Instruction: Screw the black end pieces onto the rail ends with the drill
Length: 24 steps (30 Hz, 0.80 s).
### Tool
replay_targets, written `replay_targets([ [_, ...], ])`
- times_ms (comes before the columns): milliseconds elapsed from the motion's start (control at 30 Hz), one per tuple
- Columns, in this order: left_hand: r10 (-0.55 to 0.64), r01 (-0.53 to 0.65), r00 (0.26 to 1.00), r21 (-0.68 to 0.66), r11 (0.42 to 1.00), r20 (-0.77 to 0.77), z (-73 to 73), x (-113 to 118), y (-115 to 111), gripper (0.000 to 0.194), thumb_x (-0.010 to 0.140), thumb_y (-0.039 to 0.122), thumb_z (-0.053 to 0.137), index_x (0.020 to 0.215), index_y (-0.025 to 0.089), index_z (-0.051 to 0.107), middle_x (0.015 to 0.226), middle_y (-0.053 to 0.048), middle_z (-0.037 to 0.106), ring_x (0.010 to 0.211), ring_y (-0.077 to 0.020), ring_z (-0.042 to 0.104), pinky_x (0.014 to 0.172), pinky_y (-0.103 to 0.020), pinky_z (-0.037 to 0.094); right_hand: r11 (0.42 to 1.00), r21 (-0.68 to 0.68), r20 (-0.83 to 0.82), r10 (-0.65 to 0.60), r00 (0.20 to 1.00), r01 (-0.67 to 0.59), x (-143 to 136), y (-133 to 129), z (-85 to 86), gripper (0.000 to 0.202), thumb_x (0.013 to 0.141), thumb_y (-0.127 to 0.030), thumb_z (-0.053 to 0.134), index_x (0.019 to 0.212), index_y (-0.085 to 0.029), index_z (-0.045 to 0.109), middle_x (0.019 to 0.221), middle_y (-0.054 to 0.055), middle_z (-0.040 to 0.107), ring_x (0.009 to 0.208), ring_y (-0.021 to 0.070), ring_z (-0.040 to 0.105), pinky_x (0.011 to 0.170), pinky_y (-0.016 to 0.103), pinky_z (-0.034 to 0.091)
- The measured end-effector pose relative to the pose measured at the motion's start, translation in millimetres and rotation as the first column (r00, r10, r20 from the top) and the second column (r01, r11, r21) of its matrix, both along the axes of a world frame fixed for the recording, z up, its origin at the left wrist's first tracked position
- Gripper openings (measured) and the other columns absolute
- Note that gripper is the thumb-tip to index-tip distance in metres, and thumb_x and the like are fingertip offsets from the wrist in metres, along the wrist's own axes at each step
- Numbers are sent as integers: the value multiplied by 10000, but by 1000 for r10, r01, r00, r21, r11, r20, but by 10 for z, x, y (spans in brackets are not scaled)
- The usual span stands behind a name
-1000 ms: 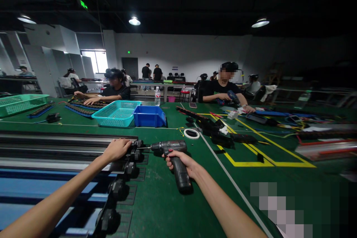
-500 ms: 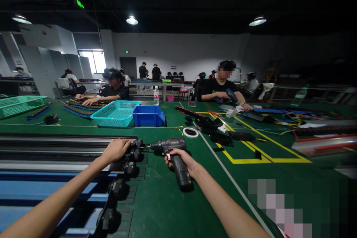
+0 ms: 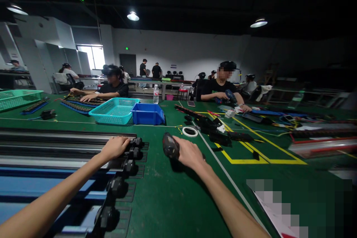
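Observation:
My left hand (image 3: pixel 115 147) lies over the end of a long black bar (image 3: pixel 69 135), its fingers bent down across the far edge. Black ribbed cable glands (image 3: pixel 135 152) stick out from the ends of this bar and the ones nearer to me. Just right of them, my right hand (image 3: pixel 189 152) is wrapped around a dark cordless drill (image 3: pixel 170 145) held above the green table. The drill is turned so that only a rounded end shows plainly; its bit and most of its handle are hidden. A gap separates the drill from the glands.
Beyond my hands stand a turquoise basket (image 3: pixel 115 111), a blue bin (image 3: pixel 147 114), a water bottle (image 3: pixel 156 94) and a roll of white tape (image 3: pixel 190 131). Black parts (image 3: pixel 220 137) lie by yellow table lines. Two co-workers sit across the table, one holding a drill (image 3: pixel 231 97).
My right hand has drawn the drill away from the gland at the bar's end and turned it, so its bit no longer shows. My left hand stays on the bar.

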<state>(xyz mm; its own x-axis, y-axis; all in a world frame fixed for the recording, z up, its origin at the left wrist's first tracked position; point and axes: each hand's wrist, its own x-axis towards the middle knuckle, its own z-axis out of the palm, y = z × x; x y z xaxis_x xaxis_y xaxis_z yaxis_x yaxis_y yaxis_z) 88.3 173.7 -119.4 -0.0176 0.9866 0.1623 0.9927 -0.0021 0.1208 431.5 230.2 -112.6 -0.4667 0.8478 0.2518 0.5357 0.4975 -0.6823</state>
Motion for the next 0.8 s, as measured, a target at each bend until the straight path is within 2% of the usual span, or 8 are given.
replay_targets([
  [100, 17, -17, 1000, -15, 1000, -3, 12, 0, -6, 544, 941, 481, 210, 976, 211, 681, 1106, -104, 671, 1030, -278, 595, 841, -343, 379, 970, 241, 214, -74, 974, 21, -109, -45, -152, 622, 755, -127, 544, 1321, -357, 430, 918, 70, 586, 868, 244, 553, 787, 359, 332],
  [267, 12, -12, 1000, -4, 1000, -21, -13, -21, -3, 561, 943, 489, 191, 941, 212, 679, 1050, -105, 685, 996, -267, 604, 821, -337, 382, 945, 326, 423, -126, 898, -20, -136, -3, -264, 772, 704, -70, 522, 1399, -338, 317, 991, 103, 544, 893, 254, 528, 763, 355, 334],
  [433, -9, 9, 999, 19, 1000, -32, -5, -12, -25, 570, 950, 475, 178, 896, 208, 678, 1021, -104, 690, 975, -260, 609, 798, -332, 383, 988, 70, 461, 92, 883, -139, -5, 104, -146, 920, 620, -139, 638, 1437, -298, 245, 1093, 98, 520, 977, 256, 507, 817, 346, 364],
  [533, -3, 3, 1000, 13, 1000, -29, -1, -8, -32, 571, 949, 477, 182, 866, 197, 673, 986, -107, 695, 952, -252, 616, 796, -325, 384, 986, -93, 434, 166, 886, -140, -2, 33, 25, 911, 570, -166, 693, 1406, -243, 341, 1137, 118, 511, 1027, 283, 499, 874, 388, 372],
  [633, 13, -13, 1000, 12, 1000, -18, -12, -16, -26, 577, 947, 486, 187, 865, 187, 673, 982, -116, 695, 955, -251, 616, 802, -324, 386, 991, 99, 398, 39, 917, -85, -186, -333, 288, 634, 628, -118, 648, 1248, -193, 542, 1251, 163, 472, 1163, 355, 416, 960, 485, 305],
  [667, 17, -17, 1000, 15, 1000, -16, -17, -20, -23, 581, 946, 491, 185, 874, 187, 674, 986, -117, 694, 961, -253, 616, 805, -327, 387, 970, 201, 328, 63, 943, -135, -294, -531, 378, 540, 690, -122, 611, 1222, -188, 556, 1287, 160, 460, 1201, 347, 391, 988, 486, 283],
  [733, 24, -24, 1000, 20, 1000, -15, -26, -30, -21, 585, 946, 500, 180, 899, 192, 675, 997, -115, 693, 975, -256, 614, 812, -330, 389, 897, 311, 162, 276, 947, -315, -565, -1006, 512, 428, 818, -183, 534, 1244, -226, 518, 1250, 117, 522, 1161, 275, 449, 990, 442, 314],
  [800, 30, -30, 999, 23, 999, -17, -30, -38, -23, 583, 945, 506, 181, 917, 199, 676, 1010, -111, 691, 985, -255, 613, 820, -330, 392, 741, 339, 132, 572, 810, -579, -878, -1511, 521, 328, 893, -280, 490, 1218, -246, 514, 1146, 63, 605, 1074, 208, 522, 967, 382, 369],
])
